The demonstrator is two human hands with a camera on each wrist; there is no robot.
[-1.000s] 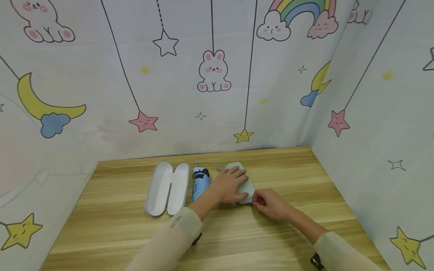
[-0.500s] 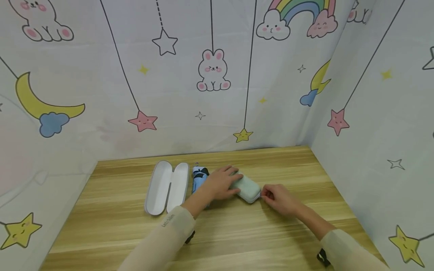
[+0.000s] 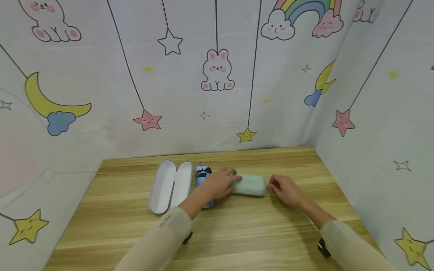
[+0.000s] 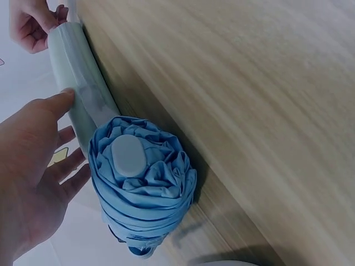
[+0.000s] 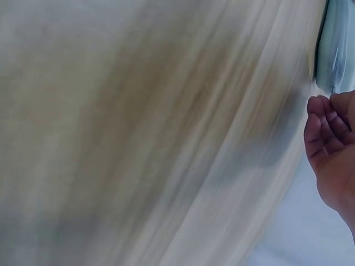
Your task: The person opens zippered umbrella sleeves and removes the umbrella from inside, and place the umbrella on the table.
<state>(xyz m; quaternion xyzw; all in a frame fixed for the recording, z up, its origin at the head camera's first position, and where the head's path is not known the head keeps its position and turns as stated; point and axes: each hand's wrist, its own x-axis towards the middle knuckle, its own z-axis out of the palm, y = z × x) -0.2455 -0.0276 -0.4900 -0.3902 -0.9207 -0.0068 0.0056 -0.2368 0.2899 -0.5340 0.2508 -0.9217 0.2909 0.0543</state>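
Observation:
A mint-green zip case (image 3: 252, 184) lies lengthwise across the table between my two hands. My left hand (image 3: 222, 183) holds its left end; in the left wrist view, the thumb rests on the case (image 4: 80, 77) and the fingers reach along its other side. At the right end, my right hand (image 3: 285, 189) pinches the zipper pull with thumb and fingertips. The pull itself is mostly hidden by the fingers. In the right wrist view that end of the case (image 5: 331, 61) sits right at the fingertips. A folded blue umbrella (image 4: 144, 172) lies close beside my left hand.
Left of the umbrella stands a white glasses case (image 3: 163, 188), opened flat with its hollow halves up. The wooden table (image 3: 257, 233) meets a printed cloth wall (image 3: 176, 94) at the back and another at the right.
The zip case has turned from slanting to lying nearly straight across. My right hand has moved right and slightly away from me, staying at its end; my left hand has slid to its left end.

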